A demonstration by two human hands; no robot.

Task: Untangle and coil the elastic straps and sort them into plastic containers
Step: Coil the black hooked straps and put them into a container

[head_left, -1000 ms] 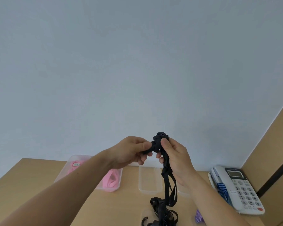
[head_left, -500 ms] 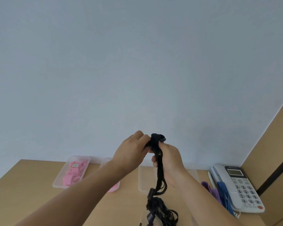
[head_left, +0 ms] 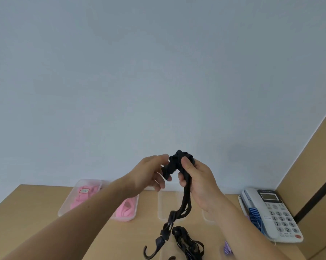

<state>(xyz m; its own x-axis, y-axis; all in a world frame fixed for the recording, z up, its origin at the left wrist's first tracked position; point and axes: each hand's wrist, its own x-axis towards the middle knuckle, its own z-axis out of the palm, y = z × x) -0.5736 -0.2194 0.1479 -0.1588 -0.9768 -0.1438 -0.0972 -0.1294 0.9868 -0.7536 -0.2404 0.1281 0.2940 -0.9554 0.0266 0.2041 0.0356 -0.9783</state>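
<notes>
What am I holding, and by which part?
A black elastic strap, by its bunched top end: the left hand pinches the bunch, the right hand grips the strands just under it. Its hook dangles below.

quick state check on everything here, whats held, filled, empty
black elastic hook strap, bunched top gripped by left hand and right hand, hook end hanging below
left clear plastic container, holds pink straps
middle clear plastic container, looks empty
white desk telephone, handset on cradle

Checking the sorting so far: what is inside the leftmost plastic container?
Pink straps and a small label show inside the leftmost container; the left forearm covers its near right part, so anything there is hidden.
</notes>
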